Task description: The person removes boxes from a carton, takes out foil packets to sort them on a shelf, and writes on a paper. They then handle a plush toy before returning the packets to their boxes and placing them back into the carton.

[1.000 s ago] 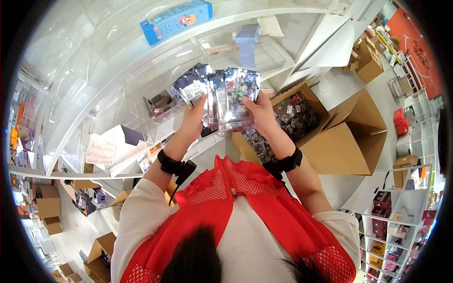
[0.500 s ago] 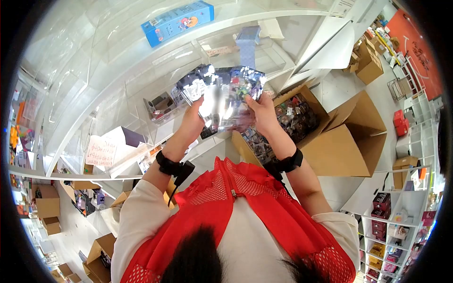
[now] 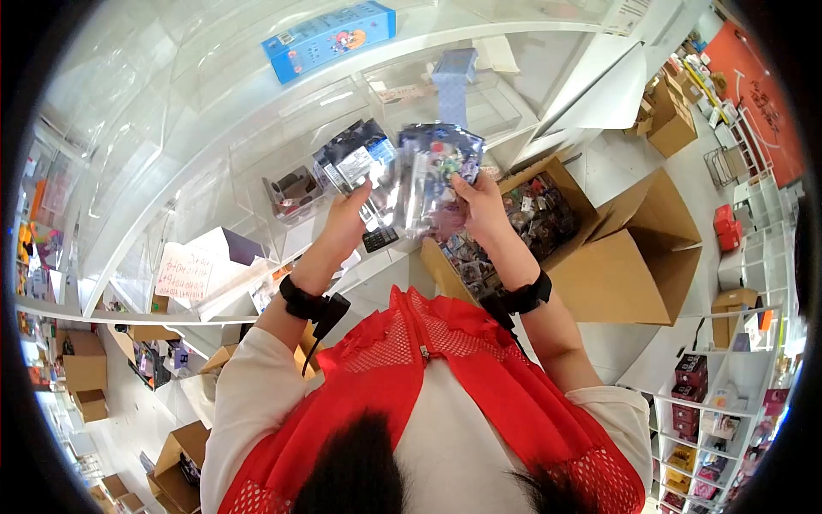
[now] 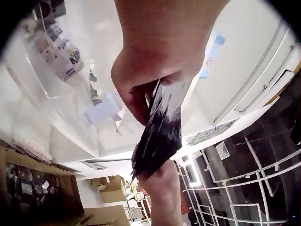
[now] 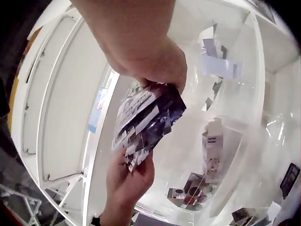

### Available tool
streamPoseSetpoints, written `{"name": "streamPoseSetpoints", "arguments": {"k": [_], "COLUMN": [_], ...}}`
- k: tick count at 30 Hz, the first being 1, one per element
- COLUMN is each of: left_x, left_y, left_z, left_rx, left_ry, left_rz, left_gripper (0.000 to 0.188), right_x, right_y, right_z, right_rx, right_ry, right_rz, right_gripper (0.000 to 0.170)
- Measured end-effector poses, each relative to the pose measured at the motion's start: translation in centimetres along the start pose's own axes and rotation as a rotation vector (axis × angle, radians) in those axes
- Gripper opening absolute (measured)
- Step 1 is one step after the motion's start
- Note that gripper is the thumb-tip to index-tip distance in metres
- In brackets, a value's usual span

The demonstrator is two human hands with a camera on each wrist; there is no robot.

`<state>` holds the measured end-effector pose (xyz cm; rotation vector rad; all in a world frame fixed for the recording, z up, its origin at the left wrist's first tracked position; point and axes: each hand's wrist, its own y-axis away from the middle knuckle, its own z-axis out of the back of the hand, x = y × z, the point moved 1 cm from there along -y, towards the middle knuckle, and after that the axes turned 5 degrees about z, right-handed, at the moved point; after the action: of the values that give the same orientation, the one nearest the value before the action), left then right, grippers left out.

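Note:
In the head view the left hand (image 3: 345,224) grips a fanned bunch of shiny dark packets (image 3: 355,158) with white labels. Beside it the right hand (image 3: 485,210) pinches a stack of glossy clear-and-dark packets (image 3: 438,171), thumb on top. A narrow gap shows between the upper ends of the two bunches. The left wrist view shows the left hand (image 4: 155,61) closed round dark packets (image 4: 162,127) seen nearly edge-on. In the right wrist view the right hand (image 5: 146,61) holds a spread stack (image 5: 150,113), with the left hand (image 5: 127,181) beyond it.
An open carton (image 3: 578,193) full of small packets stands at the right, beside a larger empty-looking carton (image 3: 612,274). Clear acrylic bins (image 3: 295,111) lie ahead, a blue box (image 3: 330,38) on the shelf above. A handwritten note (image 3: 182,272) is at the left.
The packets, close together earlier, are now parted at the top into two bunches. Both hands keep their grip and have moved only slightly.

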<state>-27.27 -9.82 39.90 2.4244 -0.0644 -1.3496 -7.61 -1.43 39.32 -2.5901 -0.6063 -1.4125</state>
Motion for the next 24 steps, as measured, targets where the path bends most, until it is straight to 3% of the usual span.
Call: {"name": "streamPoseSetpoints", "arguments": {"k": [4, 5, 6, 8, 9, 11, 14, 16, 18, 19, 20, 22, 24], "left_x": [-0.2, -0.2, -0.2, 0.4, 0.4, 0.2, -0.2, 0.0, 0.4, 0.4, 0.6, 1.1, 1.7], "left_y": [0.4, 0.3, 0.1, 0.1, 0.1, 0.2, 0.5, 0.6, 0.7, 1.1, 0.3, -0.1, 0.1], "left_z": [-0.4, -0.6, -0.9, -1.0, -1.0, -0.5, 0.2, -0.1, -0.9, -1.8, -1.0, -1.5, -1.8], "left_rx": [-0.079, -0.084, -0.114, -0.149, -0.123, -0.071, -0.129, -0.148, -0.168, -0.109, 0.142, 0.043, 0.039], "left_ry": [-0.265, -0.236, -0.357, -0.32, -0.235, -0.064, -0.272, -0.47, -0.668, -0.473, -0.304, -0.509, -0.465], "left_rz": [-0.201, -0.207, -0.19, -0.201, -0.156, -0.066, 0.022, -0.163, -0.348, -0.277, -0.166, -0.149, -0.279], "left_gripper": [0.021, 0.024, 0.022, 0.025, 0.033, 0.05, 0.049, 0.05, 0.052, 0.056, 0.053, 0.053, 0.059], "right_x": [1.6, 1.3, 0.7, -0.5, 0.2, 0.0, -0.2, -0.3, -0.8, -1.6, -2.4, -3.5, -3.2], "right_y": [1.2, 1.2, 1.0, 0.6, 1.3, 0.9, 0.8, 0.8, 0.5, 0.2, -0.2, -0.5, 0.6], "right_z": [-1.1, -1.3, -1.6, -2.1, -2.9, -2.2, -1.5, -1.3, -1.6, -1.5, -1.4, -2.1, -2.8], "right_rx": [0.066, 0.094, 0.088, 0.075, 0.039, 0.098, 0.087, 0.034, 0.035, 0.039, 0.043, 0.053, 0.072], "right_ry": [-0.195, -0.131, 0.006, 0.278, 0.305, 0.119, -0.019, -0.037, 0.11, 0.211, 0.312, 0.528, 0.538], "right_rz": [-0.081, -0.085, 0.0, 0.172, 0.117, 0.046, -0.002, 0.013, 0.073, 0.132, 0.192, 0.302, 0.221], "right_gripper": [0.023, 0.025, 0.025, 0.025, 0.027, 0.029, 0.031, 0.03, 0.029, 0.03, 0.031, 0.036, 0.039]}}
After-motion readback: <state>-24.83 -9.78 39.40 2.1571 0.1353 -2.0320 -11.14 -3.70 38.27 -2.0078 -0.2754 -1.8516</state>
